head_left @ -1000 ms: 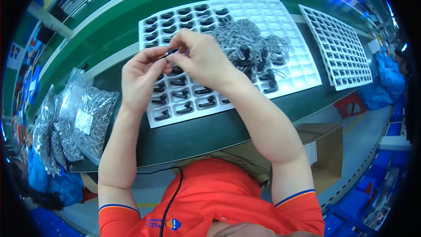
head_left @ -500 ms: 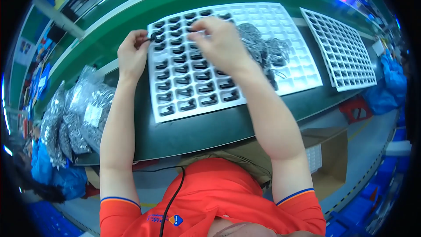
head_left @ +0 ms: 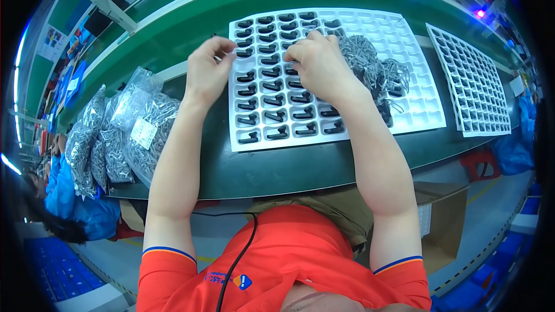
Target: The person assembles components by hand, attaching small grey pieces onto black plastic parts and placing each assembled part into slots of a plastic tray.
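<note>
Tray work partway along by the look of it: the white tray (head_left: 420, 104) lies on the dark green bench (head_left: 277, 173), its left-hand columns mostly holding black parts (head_left: 277, 133), one small curved piece per pocket, while many pockets toward the right and far right show bare white. Leftmost column has what looks like one gap about mid-height, just below the left hand (head_left: 209, 72). That hand is at the tray's left edge, fingers bent, thumb and index tips close together near a seated black part; can't tell if anything is between them. Right hand (head_left: 324, 65) is above the tray's filled columns, fingers curled, tips drawn in; grip contents hidden, can't tell either. Beside it, a heap of grey cables (head_left: 361, 52) covers the middle-right pockets, more black pieces lying in and under it, so exact count there unclear, and this pile looks like the part not sorted out. Second white tray (head_left: 457, 95) sits apart at right, pockets dark, contents too small to tell; clear bags (head_left: 159, 118) of grey stuff at left
</note>
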